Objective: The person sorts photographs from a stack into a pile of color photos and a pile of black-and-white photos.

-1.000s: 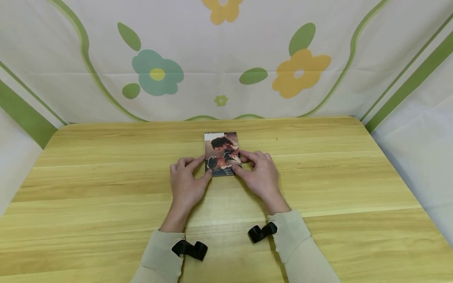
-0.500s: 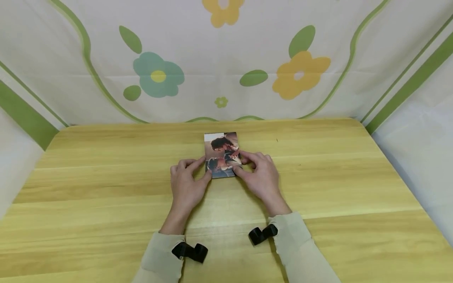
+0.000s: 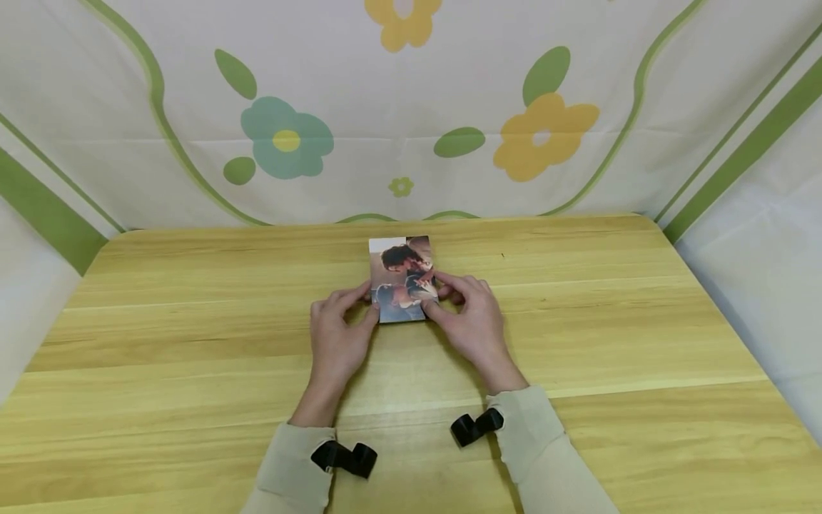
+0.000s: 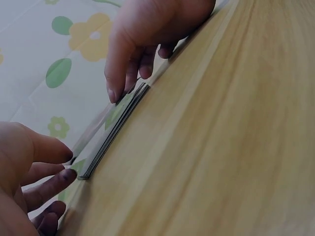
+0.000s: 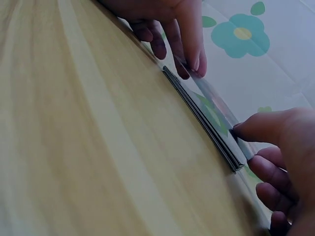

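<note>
A photo showing two people is held by both hands near the middle of the wooden table. My left hand pinches its left edge, thumb at the near left corner. On the other side, my right hand grips the right edge with the thumb over the near right corner. From the right wrist view, the photo is raised at a slant just above a thin stack of cards lying on the table. The left wrist view shows the same layered stack between both hands; its lower cards are hidden from above.
The pale wooden table spreads to both sides of the hands. A white cloth with printed flowers hangs behind its far edge. Black wrist mounts sit at both sleeve cuffs.
The photo has risen slightly and shifted a little to the left, coming apart from the stack beneath. The left fingers have moved slightly left with it; the right hand has barely moved.
</note>
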### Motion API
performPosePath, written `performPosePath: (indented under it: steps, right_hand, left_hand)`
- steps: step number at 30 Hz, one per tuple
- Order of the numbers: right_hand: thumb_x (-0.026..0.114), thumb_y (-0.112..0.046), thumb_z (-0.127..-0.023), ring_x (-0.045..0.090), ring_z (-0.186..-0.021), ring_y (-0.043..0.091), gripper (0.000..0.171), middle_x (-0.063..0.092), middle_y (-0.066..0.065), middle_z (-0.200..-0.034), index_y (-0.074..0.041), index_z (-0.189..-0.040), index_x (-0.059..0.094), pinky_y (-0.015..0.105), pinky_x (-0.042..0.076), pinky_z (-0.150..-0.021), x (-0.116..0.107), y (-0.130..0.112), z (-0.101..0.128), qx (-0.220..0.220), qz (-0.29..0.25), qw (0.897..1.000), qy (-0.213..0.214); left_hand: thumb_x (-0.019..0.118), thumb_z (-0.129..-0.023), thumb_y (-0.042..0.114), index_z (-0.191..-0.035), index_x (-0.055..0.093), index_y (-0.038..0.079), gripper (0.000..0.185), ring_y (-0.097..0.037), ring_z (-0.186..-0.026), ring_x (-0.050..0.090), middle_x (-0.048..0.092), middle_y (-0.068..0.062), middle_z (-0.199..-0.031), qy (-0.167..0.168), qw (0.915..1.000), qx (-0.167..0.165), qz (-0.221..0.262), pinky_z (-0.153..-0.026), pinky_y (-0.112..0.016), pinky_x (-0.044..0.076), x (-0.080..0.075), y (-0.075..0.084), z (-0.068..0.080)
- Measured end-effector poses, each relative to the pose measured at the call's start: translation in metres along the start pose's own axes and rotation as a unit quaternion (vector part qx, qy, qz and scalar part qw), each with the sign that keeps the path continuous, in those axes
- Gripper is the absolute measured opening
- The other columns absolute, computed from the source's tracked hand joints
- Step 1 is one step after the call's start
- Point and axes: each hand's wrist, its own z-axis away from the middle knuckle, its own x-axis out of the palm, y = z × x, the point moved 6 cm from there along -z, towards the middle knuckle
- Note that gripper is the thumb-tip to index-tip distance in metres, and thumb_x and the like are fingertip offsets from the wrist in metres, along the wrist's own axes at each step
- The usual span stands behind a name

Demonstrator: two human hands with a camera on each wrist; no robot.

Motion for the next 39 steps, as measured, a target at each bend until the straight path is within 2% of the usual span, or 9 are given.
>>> performPosePath:
  steps: [3,6,18,21,25,28,30,36,39]
  right_hand:
    - [0.086,-0.027,-0.09,0.058,-0.107,0.022,0.053,0.072,0.003,-0.111,-0.018,-0.14,0.072,0.035,0.047,-0.092,0.0,0.0,0.0,0.002,-0.025,1.0,0.0]
    - [0.086,-0.022,-0.089,0.059,-0.107,0.022,0.054,0.072,0.004,-0.112,-0.018,-0.141,0.072,0.035,0.047,-0.094,0.0,0.0,0.0,0.0,-0.053,0.999,0.0]
    - [0.085,-0.02,-0.09,0.059,-0.105,0.022,0.05,0.07,0.004,-0.111,-0.021,-0.139,0.073,0.036,0.047,-0.094,-0.001,0.0,0.002,0.003,-0.079,0.997,0.012]
    - [0.084,-0.019,-0.091,0.059,-0.105,0.022,0.049,0.069,0.005,-0.111,-0.02,-0.139,0.074,0.036,0.047,-0.094,-0.001,0.001,0.002,0.005,-0.086,0.996,0.02]
    - [0.084,-0.018,-0.092,0.06,-0.104,0.022,0.045,0.069,0.006,-0.11,-0.02,-0.136,0.076,0.033,0.049,-0.091,-0.008,0.005,0.001,0.01,-0.108,0.993,0.04]
    - [0.083,-0.018,-0.093,0.061,-0.102,0.018,0.038,0.07,0.006,-0.11,-0.02,-0.131,0.078,0.028,0.05,-0.086,-0.021,0.013,0.001,0.022,-0.119,0.99,0.07]
    - [0.082,-0.019,-0.094,0.06,-0.1,0.016,0.035,0.07,0.004,-0.109,-0.02,-0.129,0.079,0.025,0.049,-0.083,-0.031,0.021,0.0,0.033,-0.121,0.988,0.093]
    - [0.081,-0.017,-0.094,0.06,-0.095,0.009,0.031,0.067,-0.005,-0.102,-0.015,-0.125,0.081,0.02,0.047,-0.079,-0.061,0.042,-0.002,0.06,-0.131,0.975,0.172]
    - [0.079,-0.014,-0.093,0.059,-0.093,0.007,0.031,0.065,-0.01,-0.098,-0.013,-0.123,0.082,0.018,0.047,-0.077,-0.075,0.051,-0.002,0.078,-0.133,0.966,0.208]
  left_hand:
    - [0.076,-0.097,0.008,-0.138,0.074,0.01,0.041,-0.029,-0.119,0.051,0.078,-0.012,-0.119,0.001,0.9994,-0.004,0.036,-0.098,-0.038,0.037,0.0,0.0,-0.001]
    - [0.074,-0.098,0.007,-0.138,0.074,0.009,0.041,-0.028,-0.119,0.053,0.079,-0.014,-0.117,0.0,0.9982,-0.016,0.058,-0.1,-0.038,0.038,0.0,-0.001,-0.001]
    - [0.074,-0.099,0.007,-0.138,0.074,0.011,0.04,-0.027,-0.119,0.056,0.077,-0.015,-0.121,-0.002,0.9958,-0.044,0.08,-0.099,-0.036,0.041,0.002,-0.002,-0.001]
    - [0.074,-0.099,0.007,-0.138,0.074,0.011,0.04,-0.027,-0.119,0.057,0.077,-0.015,-0.12,-0.002,0.9959,-0.041,0.081,-0.098,-0.036,0.041,0.001,0.001,0.0]
    - [0.074,-0.098,0.005,-0.137,0.074,0.009,0.039,-0.028,-0.116,0.059,0.078,-0.014,-0.114,-0.008,0.9973,-0.015,0.072,-0.094,-0.037,0.041,0.004,0.013,0.001]
    - [0.074,-0.097,0.004,-0.136,0.074,0.008,0.039,-0.029,-0.11,0.064,0.078,-0.013,-0.111,-0.023,0.9968,0.006,0.076,-0.097,-0.041,0.046,0.014,0.027,0.003]
    - [0.074,-0.097,0.004,-0.135,0.074,0.008,0.039,-0.027,-0.106,0.066,0.078,-0.012,-0.11,-0.034,0.9955,0.009,0.088,-0.098,-0.042,0.05,0.026,0.036,0.005]
    - [0.074,-0.094,0.0,-0.135,0.073,0.006,0.041,-0.023,-0.099,0.068,0.074,-0.011,-0.111,-0.038,0.9913,-0.001,0.126,-0.087,-0.035,0.06,0.066,0.059,0.009]
    - [0.074,-0.093,-0.004,-0.137,0.071,0.003,0.045,-0.022,-0.101,0.069,0.071,-0.012,-0.113,-0.052,0.9885,-0.01,0.142,-0.088,-0.031,0.062,0.085,0.068,0.012]
